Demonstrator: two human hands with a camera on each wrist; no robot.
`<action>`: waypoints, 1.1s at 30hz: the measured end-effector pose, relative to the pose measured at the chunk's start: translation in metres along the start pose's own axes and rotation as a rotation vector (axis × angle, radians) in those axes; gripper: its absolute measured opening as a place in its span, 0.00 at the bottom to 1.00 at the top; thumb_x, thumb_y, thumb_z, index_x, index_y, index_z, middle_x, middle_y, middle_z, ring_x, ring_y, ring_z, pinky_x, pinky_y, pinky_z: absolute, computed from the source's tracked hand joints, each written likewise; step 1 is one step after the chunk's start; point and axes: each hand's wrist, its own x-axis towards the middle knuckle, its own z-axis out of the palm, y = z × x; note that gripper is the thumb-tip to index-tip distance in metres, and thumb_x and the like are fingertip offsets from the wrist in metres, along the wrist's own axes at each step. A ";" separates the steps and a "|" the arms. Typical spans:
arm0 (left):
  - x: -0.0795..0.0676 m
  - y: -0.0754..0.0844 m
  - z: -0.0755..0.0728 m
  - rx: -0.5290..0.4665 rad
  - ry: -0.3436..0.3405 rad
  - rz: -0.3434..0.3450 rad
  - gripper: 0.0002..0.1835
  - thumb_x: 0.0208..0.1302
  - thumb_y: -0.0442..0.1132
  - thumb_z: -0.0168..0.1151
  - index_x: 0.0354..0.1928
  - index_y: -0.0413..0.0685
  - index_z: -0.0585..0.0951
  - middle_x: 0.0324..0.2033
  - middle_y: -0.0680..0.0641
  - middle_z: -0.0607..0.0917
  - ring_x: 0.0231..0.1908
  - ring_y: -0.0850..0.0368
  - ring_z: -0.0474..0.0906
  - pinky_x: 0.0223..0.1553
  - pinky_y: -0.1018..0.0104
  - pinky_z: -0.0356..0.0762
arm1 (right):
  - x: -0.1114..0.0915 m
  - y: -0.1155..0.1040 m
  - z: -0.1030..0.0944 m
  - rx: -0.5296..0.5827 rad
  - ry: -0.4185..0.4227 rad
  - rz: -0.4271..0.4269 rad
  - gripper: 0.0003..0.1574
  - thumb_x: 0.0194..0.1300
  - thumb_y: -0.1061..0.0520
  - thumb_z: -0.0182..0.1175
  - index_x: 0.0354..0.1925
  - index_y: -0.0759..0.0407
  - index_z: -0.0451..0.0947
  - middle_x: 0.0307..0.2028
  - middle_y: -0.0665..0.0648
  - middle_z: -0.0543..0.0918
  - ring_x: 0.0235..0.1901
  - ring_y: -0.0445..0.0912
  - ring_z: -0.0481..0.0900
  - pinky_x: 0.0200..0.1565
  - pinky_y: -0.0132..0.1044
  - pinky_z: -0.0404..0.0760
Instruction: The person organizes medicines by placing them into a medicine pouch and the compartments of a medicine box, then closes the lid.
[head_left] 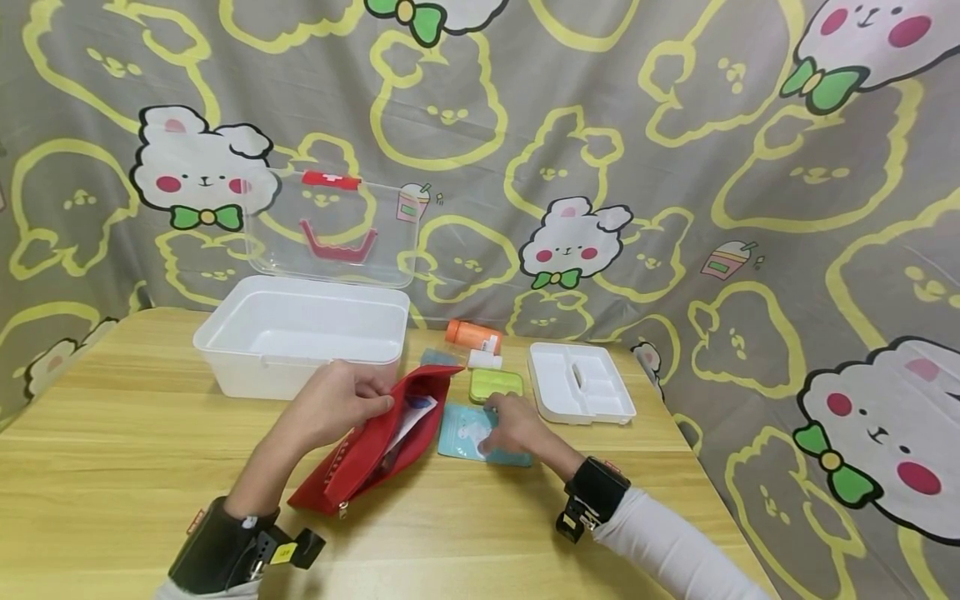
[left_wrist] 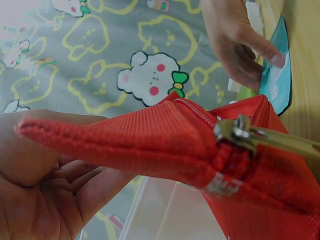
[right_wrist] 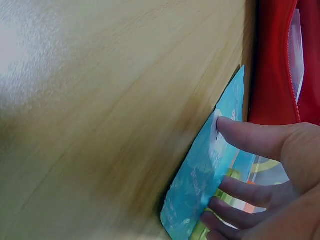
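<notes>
My left hand (head_left: 337,404) grips the upper edge of a red zip pouch (head_left: 348,467), tilted with its mouth gaping. A white packet (head_left: 412,421) shows inside it. In the left wrist view the metal zip pull (left_wrist: 240,132) hangs close to the camera, and part of the left hand is hidden behind the pouch fabric. My right hand (head_left: 517,425) is at a light-blue flat packet (head_left: 457,429) on the table, just right of the pouch. In the right wrist view its thumb lies on the blue packet's face (right_wrist: 195,175), with the curled fingertips at the far edge.
A white bin (head_left: 300,375) with a raised clear lid (head_left: 330,225) stands at the back left. Behind the right hand are a green case (head_left: 495,383), a small white box (head_left: 485,360) and an orange bottle (head_left: 472,336). A white divided tray (head_left: 581,408) lies to the right.
</notes>
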 end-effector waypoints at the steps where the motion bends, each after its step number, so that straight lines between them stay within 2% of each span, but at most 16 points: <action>1: 0.000 0.000 0.000 0.001 0.000 0.001 0.02 0.62 0.34 0.69 0.33 0.44 0.88 0.29 0.49 0.89 0.31 0.58 0.83 0.31 0.64 0.80 | 0.000 0.000 0.000 0.012 0.002 0.010 0.38 0.43 0.54 0.83 0.52 0.62 0.80 0.47 0.59 0.82 0.50 0.55 0.78 0.56 0.50 0.77; 5: 0.001 -0.001 0.000 0.003 0.001 0.004 0.02 0.62 0.35 0.69 0.34 0.44 0.88 0.30 0.49 0.89 0.31 0.58 0.83 0.31 0.64 0.80 | -0.001 -0.001 0.000 0.057 0.012 0.031 0.36 0.38 0.57 0.84 0.45 0.61 0.77 0.38 0.55 0.80 0.37 0.48 0.75 0.42 0.42 0.78; 8: 0.001 -0.001 0.001 0.005 0.001 0.006 0.02 0.62 0.35 0.69 0.34 0.44 0.88 0.30 0.49 0.89 0.31 0.58 0.83 0.31 0.64 0.80 | -0.002 -0.001 -0.001 0.086 -0.007 0.031 0.37 0.36 0.58 0.84 0.44 0.60 0.75 0.37 0.55 0.80 0.35 0.48 0.75 0.38 0.41 0.78; 13: 0.000 -0.001 0.000 0.011 0.002 0.009 0.02 0.62 0.35 0.69 0.33 0.45 0.87 0.29 0.49 0.89 0.31 0.58 0.83 0.31 0.65 0.80 | -0.004 -0.002 -0.004 0.082 -0.050 -0.012 0.36 0.38 0.56 0.84 0.46 0.60 0.78 0.43 0.57 0.83 0.39 0.49 0.78 0.41 0.43 0.80; 16: 0.000 -0.001 0.000 0.014 0.002 0.010 0.02 0.62 0.35 0.69 0.33 0.45 0.87 0.29 0.49 0.89 0.31 0.58 0.83 0.31 0.65 0.80 | -0.004 -0.001 -0.006 0.080 -0.064 -0.038 0.31 0.41 0.56 0.82 0.44 0.59 0.80 0.43 0.57 0.84 0.39 0.48 0.78 0.41 0.41 0.79; 21: 0.000 -0.002 0.001 0.011 -0.002 0.007 0.02 0.62 0.35 0.69 0.33 0.45 0.87 0.30 0.49 0.89 0.31 0.58 0.83 0.31 0.64 0.80 | -0.005 0.002 -0.013 0.132 -0.078 -0.057 0.18 0.48 0.59 0.79 0.36 0.58 0.81 0.35 0.53 0.81 0.33 0.45 0.76 0.32 0.35 0.74; 28: 0.001 -0.002 0.001 0.003 -0.004 0.001 0.02 0.62 0.34 0.69 0.33 0.45 0.87 0.30 0.49 0.89 0.31 0.58 0.83 0.31 0.64 0.80 | -0.003 0.005 -0.021 0.155 -0.110 -0.062 0.14 0.51 0.58 0.77 0.32 0.57 0.80 0.29 0.50 0.76 0.29 0.43 0.71 0.30 0.33 0.68; 33: 0.002 -0.002 0.000 0.012 -0.003 -0.003 0.02 0.62 0.35 0.68 0.33 0.45 0.87 0.30 0.49 0.89 0.31 0.58 0.82 0.31 0.64 0.80 | -0.004 0.005 -0.026 0.194 -0.184 -0.041 0.10 0.55 0.58 0.75 0.33 0.57 0.82 0.29 0.51 0.78 0.27 0.43 0.73 0.29 0.33 0.73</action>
